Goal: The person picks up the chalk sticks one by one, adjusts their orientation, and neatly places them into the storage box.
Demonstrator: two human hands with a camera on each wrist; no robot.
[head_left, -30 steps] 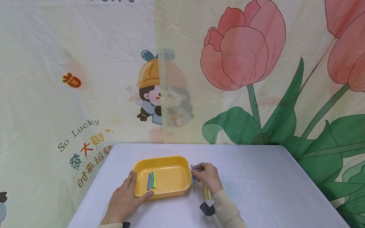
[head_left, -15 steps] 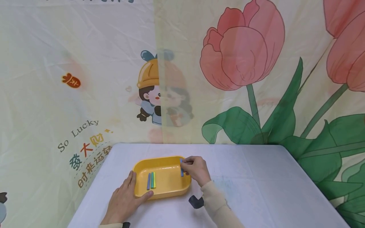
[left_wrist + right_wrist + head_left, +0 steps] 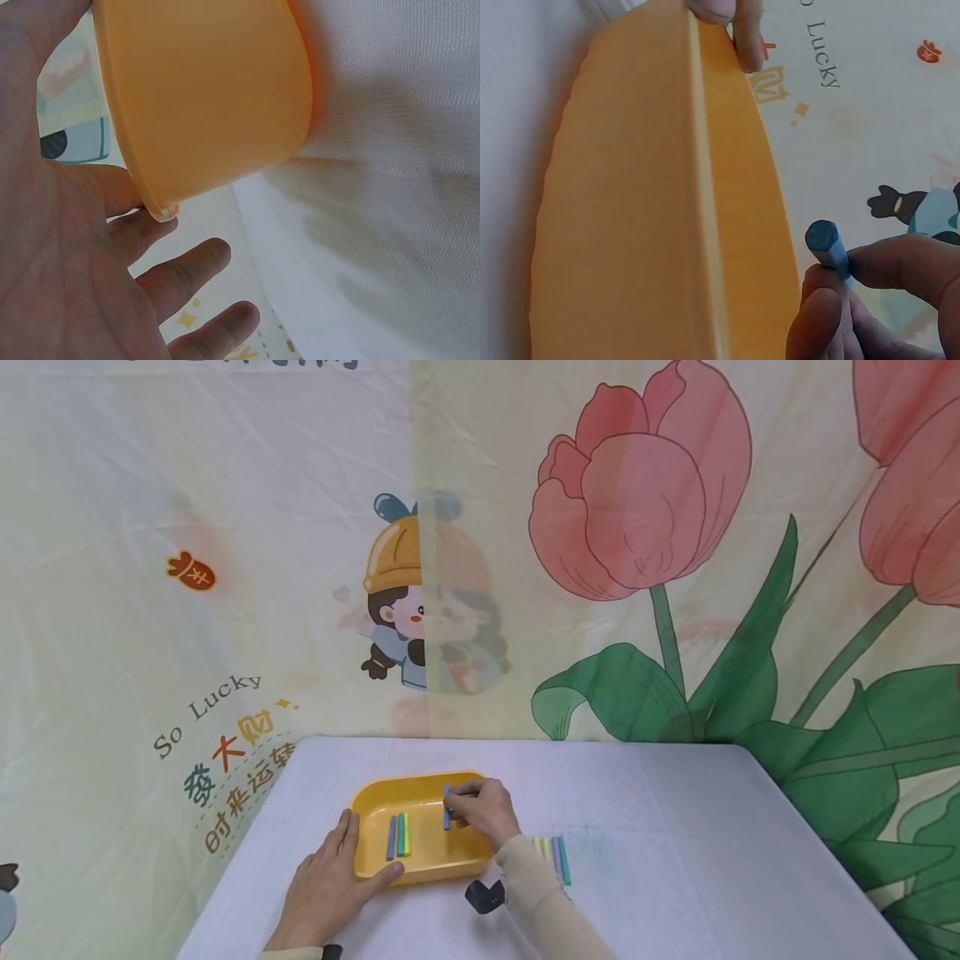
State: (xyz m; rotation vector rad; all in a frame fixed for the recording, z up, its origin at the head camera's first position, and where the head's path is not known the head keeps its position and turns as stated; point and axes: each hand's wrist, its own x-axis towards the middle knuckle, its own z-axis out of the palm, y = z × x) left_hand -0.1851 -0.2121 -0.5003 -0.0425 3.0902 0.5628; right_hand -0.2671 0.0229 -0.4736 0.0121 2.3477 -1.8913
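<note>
My right hand [image 3: 487, 812] pinches a blue chalk stick [image 3: 447, 819] upright over the yellow tray [image 3: 446, 870], right of its middle. In the right wrist view the blunt end of the blue chalk [image 3: 823, 237] sticks out from between thumb and fingers. Inside the tray, to the left, a purple chalk [image 3: 391, 838], a green chalk [image 3: 401, 833] and a yellow chalk [image 3: 407, 837] lie side by side. My left hand [image 3: 324, 881] rests against the tray's left end, thumb by the front rim. Its fingers [image 3: 187, 274] are spread and fairly straight in the left wrist view.
On the white-covered table [image 3: 675, 860], right of the tray, several more chalks lie in a row, including a purple stick [image 3: 557, 857] and a green stick [image 3: 565, 862]; the right forearm partly hides this row. A printed cloth [image 3: 630, 685] hangs behind the table.
My right hand has carried the blue chalk leftward from beside the tray, across its right rim, to over the inside. The chalk row on the table has come into view. My left hand stays put.
</note>
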